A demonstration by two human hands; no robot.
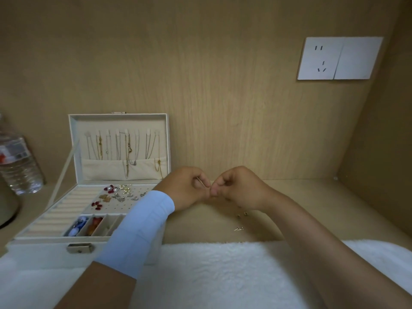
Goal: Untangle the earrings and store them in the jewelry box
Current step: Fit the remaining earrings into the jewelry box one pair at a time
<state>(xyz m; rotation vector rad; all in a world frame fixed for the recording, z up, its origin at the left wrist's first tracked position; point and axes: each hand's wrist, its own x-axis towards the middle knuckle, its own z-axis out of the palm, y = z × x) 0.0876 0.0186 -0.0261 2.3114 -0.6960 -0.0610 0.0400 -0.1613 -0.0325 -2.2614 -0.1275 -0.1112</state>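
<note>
Head view puts the earring (202, 183) at frame centre: a thin pin slanting down-right to where your fingertips meet, too small to tell whether it is free. Your left hand (189, 187) and right hand (237, 188) both pinch it, fingers curled. Loose earring bits (242, 215) lie just below the right hand. The open jewelry box (44, 250) sits lower left, nearer your left hand.

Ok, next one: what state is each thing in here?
jewelry box: lid open, standing upright.
earrings: several lying on the box's perforated panel.
left grip: fingers curled, pinching a thin metal piece.
right grip: fingers curled, tips meeting the left's; contents hidden.
loose small pieces: lying on the wooden surface.
water bottle: upright.
wall socket: nothing plugged in.
</note>
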